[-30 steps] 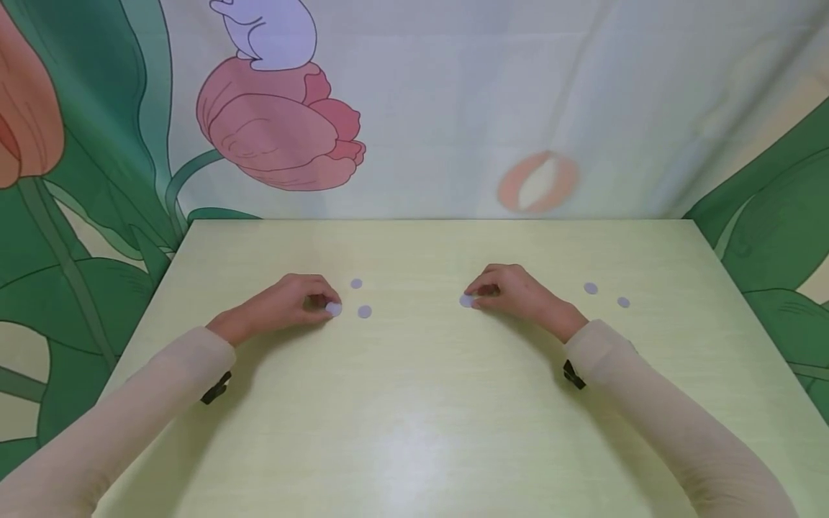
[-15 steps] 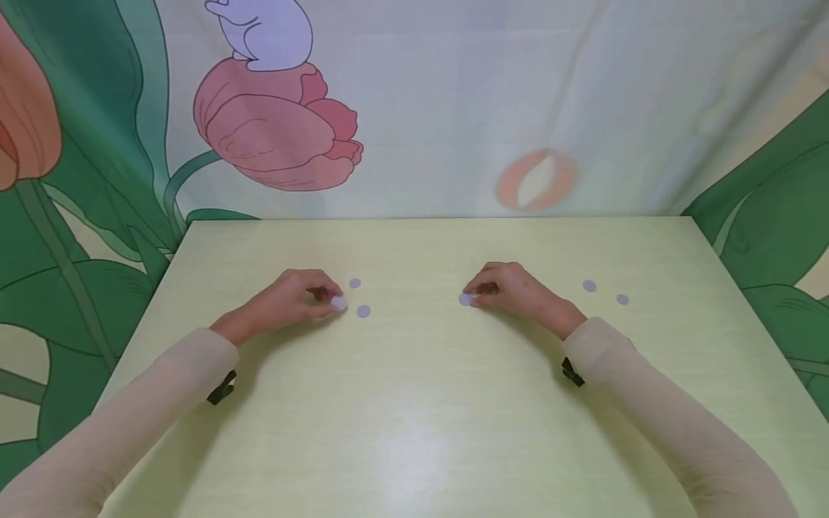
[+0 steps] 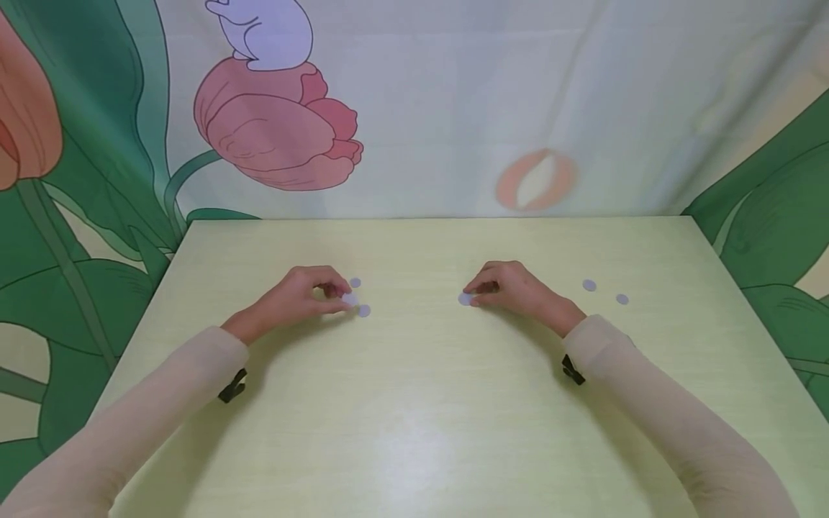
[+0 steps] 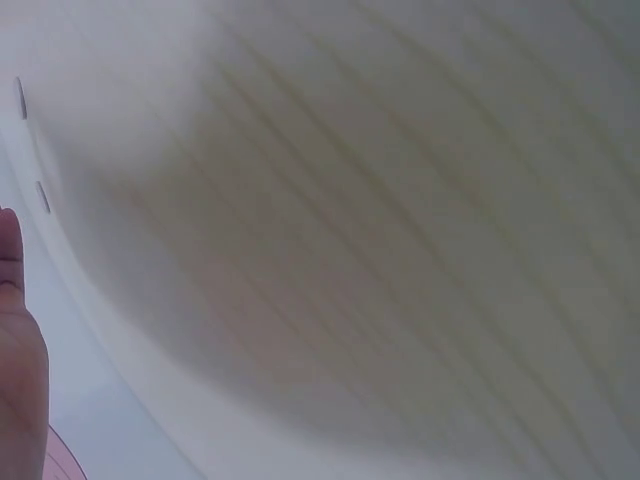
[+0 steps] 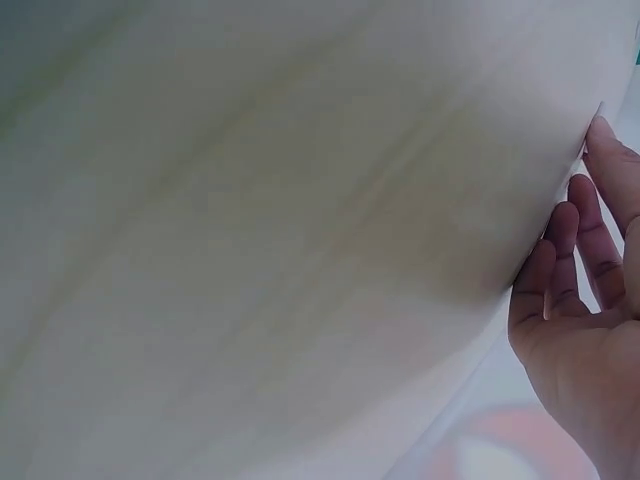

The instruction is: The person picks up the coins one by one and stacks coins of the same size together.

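On the pale table (image 3: 414, 367), the left hand (image 3: 304, 293) pinches a disc (image 3: 350, 298) just beside two other discs (image 3: 365, 311); the right hand (image 3: 514, 289) pinches another disc (image 3: 465, 298), with two more discs (image 3: 589, 285) lying to its right.

Pale disc (image 3: 350, 299) in left grip (image 3: 303, 291), another disc (image 3: 465, 298) in right grip (image 3: 512, 289), table (image 3: 414, 374) beneath
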Motion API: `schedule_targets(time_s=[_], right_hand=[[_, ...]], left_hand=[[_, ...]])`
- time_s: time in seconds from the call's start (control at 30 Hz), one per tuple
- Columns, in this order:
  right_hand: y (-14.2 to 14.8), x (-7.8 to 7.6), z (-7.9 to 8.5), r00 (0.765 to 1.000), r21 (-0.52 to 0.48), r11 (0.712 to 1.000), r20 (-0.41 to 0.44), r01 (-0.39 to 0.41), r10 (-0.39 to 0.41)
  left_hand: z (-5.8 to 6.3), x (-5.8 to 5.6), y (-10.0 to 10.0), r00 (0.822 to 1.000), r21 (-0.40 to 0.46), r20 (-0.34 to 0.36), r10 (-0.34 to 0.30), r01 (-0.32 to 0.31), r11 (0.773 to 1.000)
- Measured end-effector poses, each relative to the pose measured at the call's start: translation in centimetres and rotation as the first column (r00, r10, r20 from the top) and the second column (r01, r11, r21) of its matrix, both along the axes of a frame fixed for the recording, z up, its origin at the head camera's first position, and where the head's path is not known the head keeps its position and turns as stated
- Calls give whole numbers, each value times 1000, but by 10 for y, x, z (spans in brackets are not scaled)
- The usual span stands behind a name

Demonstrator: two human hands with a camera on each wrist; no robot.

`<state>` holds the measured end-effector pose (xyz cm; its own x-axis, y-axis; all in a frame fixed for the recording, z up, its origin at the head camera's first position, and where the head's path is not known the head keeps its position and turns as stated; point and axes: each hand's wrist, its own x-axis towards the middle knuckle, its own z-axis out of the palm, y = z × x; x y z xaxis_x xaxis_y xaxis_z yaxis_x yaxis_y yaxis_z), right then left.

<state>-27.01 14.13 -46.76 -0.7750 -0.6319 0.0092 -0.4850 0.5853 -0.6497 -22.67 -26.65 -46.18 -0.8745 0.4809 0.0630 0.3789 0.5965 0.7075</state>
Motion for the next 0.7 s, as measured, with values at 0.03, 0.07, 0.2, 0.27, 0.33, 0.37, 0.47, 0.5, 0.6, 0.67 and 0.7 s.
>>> schedule_targets(time_s=[0.03, 0.07, 0.2, 0.27, 0.33, 0.37, 0.47, 0.5, 0.6, 0.67, 0.7], right_hand=[[0, 0, 0, 1000, -3, 1000, 2, -1, 1], [0, -1, 0, 1000, -7, 1000, 9, 2, -2], [2, -3, -2, 999, -31, 999, 49, 13, -12], [3, -5, -3, 996, -42, 999, 81, 28, -25], [4, -8, -6, 994, -47, 998, 101, 34, -29], [5, -9, -7, 993, -49, 998, 110, 37, -32], [5, -12, -11, 991, -49, 998, 126, 47, -41], [5, -13, -11, 991, -47, 998, 127, 49, -42], [5, -15, -12, 990, -38, 998, 135, 55, -49], [4, -15, -11, 989, -33, 998, 138, 53, -48], [4, -15, -10, 989, -32, 998, 139, 52, -47]], left_hand=[[0, 0, 1, 1000, 5, -7, -5, 5, 1000], [0, -1, 1, 1000, 13, -10, -10, 11, 1000], [2, -2, 4, 1000, 25, -4, -21, 21, 999], [3, -2, 6, 1000, 30, 1, -22, 22, 999], [4, -2, 8, 1000, 30, 2, -22, 22, 999], [5, -3, 9, 1000, 32, 1, -25, 25, 999], [7, -4, 13, 999, 39, 2, -32, 32, 999], [7, -4, 14, 999, 39, 4, -33, 33, 999], [9, -5, 18, 999, 39, 3, -38, 38, 999], [10, -5, 21, 999, 41, -3, -41, 41, 998], [11, -6, 22, 999, 38, -6, -42, 42, 998]])
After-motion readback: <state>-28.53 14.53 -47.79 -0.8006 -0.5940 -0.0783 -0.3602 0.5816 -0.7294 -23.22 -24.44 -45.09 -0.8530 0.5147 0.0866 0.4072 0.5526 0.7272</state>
